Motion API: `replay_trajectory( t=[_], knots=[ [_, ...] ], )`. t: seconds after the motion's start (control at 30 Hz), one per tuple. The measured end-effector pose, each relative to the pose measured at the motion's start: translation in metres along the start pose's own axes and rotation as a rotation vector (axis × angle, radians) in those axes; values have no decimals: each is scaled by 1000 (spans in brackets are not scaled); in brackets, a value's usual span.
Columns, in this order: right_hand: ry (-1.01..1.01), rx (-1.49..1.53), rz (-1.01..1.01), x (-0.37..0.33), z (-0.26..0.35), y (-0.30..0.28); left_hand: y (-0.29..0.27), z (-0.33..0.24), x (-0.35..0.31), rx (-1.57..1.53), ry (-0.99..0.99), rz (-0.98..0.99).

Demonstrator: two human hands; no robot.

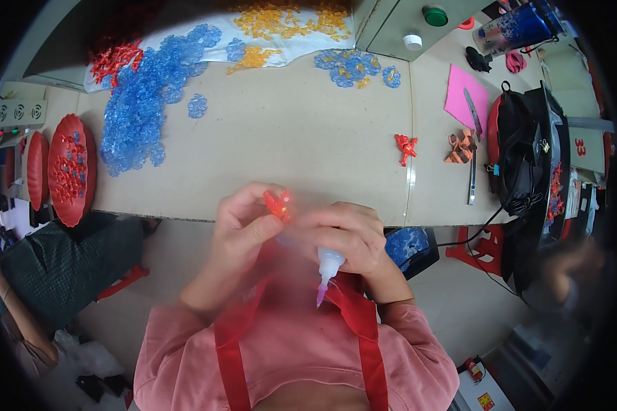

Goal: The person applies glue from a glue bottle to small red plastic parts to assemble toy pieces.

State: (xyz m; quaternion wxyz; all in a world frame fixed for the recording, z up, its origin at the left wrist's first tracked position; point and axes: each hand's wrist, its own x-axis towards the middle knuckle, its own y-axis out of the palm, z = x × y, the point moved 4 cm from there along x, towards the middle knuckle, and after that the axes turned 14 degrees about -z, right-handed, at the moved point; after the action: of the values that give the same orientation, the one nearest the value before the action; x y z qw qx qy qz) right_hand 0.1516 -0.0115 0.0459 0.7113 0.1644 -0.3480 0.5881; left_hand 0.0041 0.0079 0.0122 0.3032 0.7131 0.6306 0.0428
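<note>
**Red figure point(277, 204) pinched in L hand point(243, 220), squeeze bottle point(331, 259) tucked in R hand point(349, 231)**

Gripping red figure betw. thumb & fingers of L hand, just off near edge of table point(267, 130), prob. for a close, clear view. Curling R hand round squeeze bottle, w/ purple nozzle point(321, 293) aimed down, away from red figure; prob. palmed this way to free thumb & forefinger. Extending those toward red figure, but blurred: can't tell if touching. Hands close together, each w/ own load.

On table, R of centre: spare figure point(405, 148), well apart from heaps, maybe to avoid mixing. Along far side, mostly grouped by colour, prob. for quick picking: blue pieces point(136, 113) heaped at L, red pieces point(116, 63) right beside, yellow pieces point(257, 22) on white sheet point(216, 53). Farther R, blue-yellow cluster point(348, 67), set apart from main heap, perhaps as separate batch.

Far L: small red bits point(70, 170) in red dish point(73, 215), prob. corralled by raised rim. Far R: metal tool point(472, 111) partly on pink sheet point(459, 88), likely for easy reach w/ R hand.
</note>
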Motion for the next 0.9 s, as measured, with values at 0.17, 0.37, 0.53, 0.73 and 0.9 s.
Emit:
replay_trajectory(
  t=[0.17,0.37,0.53,0.73,0.9],
  knots=[
    [-53,24,2,3,3,1,1,-6,-2,41,11,-6],
    [-70,2,19,3,1,5,-3,-3,-2,26,17,-42],
    [-51,-20,-19,3,0,10,-4,0,-1,-6,33,-85],
    [-70,-38,-27,3,0,13,-3,-5,0,-57,73,-64],
    [-50,-6,-29,3,-2,15,-7,-3,2,4,75,-82]
  ],
)
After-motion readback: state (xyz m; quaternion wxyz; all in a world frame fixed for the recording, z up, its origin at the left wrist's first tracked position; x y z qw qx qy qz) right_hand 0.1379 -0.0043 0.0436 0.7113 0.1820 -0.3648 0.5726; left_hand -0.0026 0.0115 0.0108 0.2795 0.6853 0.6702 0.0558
